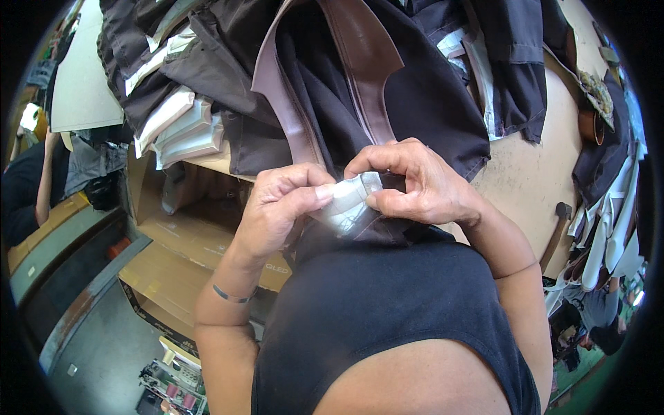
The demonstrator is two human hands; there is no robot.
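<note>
Both hands at work, just below the leather (289, 104)! The left hand (287, 200) pinches one edge of a pale patch (342, 206) between thumb and forefinger; the right hand (422, 183) nips the opposite edge, fingers closed in tight. That patch sits right under the leather's lower ends, its surface creased and shiny. Dark cloth (443, 104) spreads behind and around the leather, white bundles (183, 124) pile up to its left, and the tan worktop (519, 183) shows to its right. Farther right of the leather, there's a hammer (555, 238); down to its left, a carton (180, 242); far left, another person (48, 169).
</note>
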